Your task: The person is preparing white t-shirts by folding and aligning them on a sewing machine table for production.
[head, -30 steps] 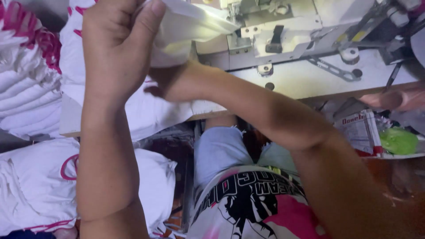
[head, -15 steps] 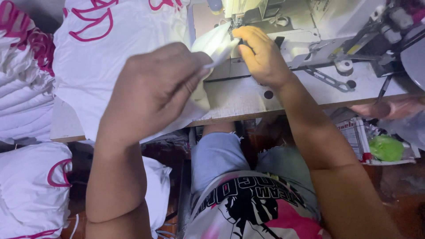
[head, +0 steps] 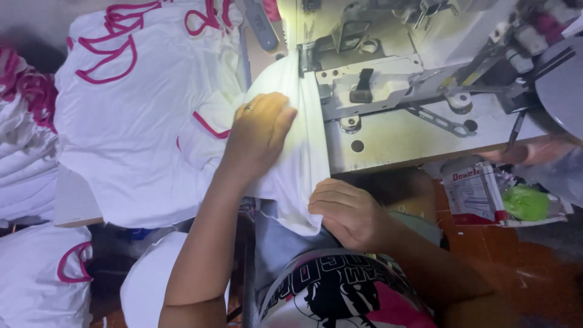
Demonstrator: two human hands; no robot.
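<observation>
Ring (head: 248, 107), printed black-pink shirt (head: 340, 297)

I see 1 package: a flat printed packet (head: 472, 193) lying on the red-brown floor to my right, below the edge of the sewing machine table. It is rectangular, mostly white with red lettering and a red band along its lower edge. A bright green lump (head: 526, 202) rests just beside it.

Stack of white shirts with pink print (head: 27, 152) at left edge of the frame, another white piece (head: 42, 276) at lower left. Green round object (head: 526, 202) and a printed paper packet (head: 470, 191) at right on the red floor (head: 516, 267).
</observation>
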